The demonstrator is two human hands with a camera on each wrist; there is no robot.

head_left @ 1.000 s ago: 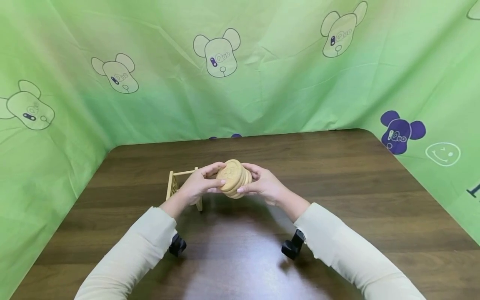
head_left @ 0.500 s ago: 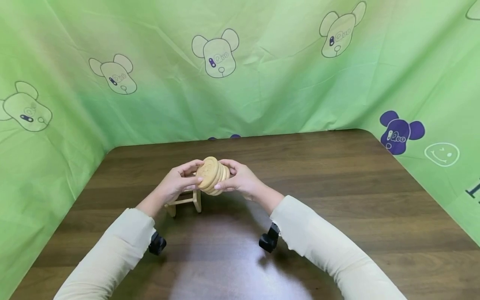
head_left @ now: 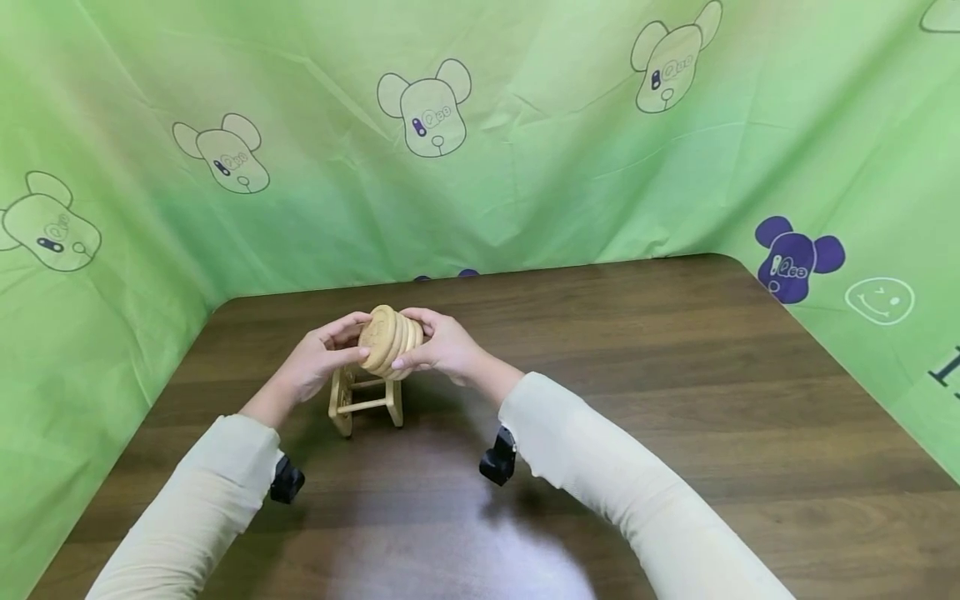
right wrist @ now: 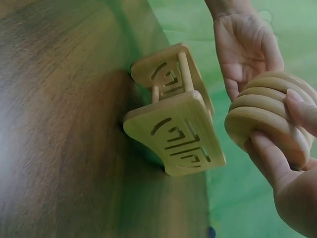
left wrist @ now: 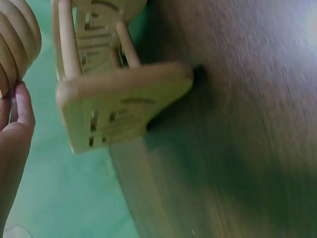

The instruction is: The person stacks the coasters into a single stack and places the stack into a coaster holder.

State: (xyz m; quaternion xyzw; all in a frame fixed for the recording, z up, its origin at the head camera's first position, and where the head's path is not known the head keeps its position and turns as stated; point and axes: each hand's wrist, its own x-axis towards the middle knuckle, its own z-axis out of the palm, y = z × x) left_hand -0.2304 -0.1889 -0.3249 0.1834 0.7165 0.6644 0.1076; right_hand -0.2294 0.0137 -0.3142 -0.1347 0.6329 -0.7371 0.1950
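A stack of several round wooden coasters (head_left: 390, 343) is held tilted between both hands. My left hand (head_left: 317, 360) grips it from the left, thumb in front and fingers behind. The right hand (head_left: 448, 347) pinches the other end, its thumb lying across the rims in the right wrist view. Below the coasters (right wrist: 262, 106) stands a small wooden rack (head_left: 341, 410) with two cut-out side panels joined by rods. In the head view the hands and coasters cover its upper part. The left wrist view shows the rack (left wrist: 116, 106) apart from the coasters (left wrist: 17, 37).
The rack stands on a brown wood-grain table (head_left: 637, 375). Green cloth (head_left: 525, 183) printed with cartoon heads hangs behind and at both sides. Black wrist cameras (head_left: 497, 458) hang under the sleeves, low over the table.
Both hands have carried the coaster stack leftward and slightly away, from beside the rack to above it. The rack has stayed in its place, and its front lower part now shows.
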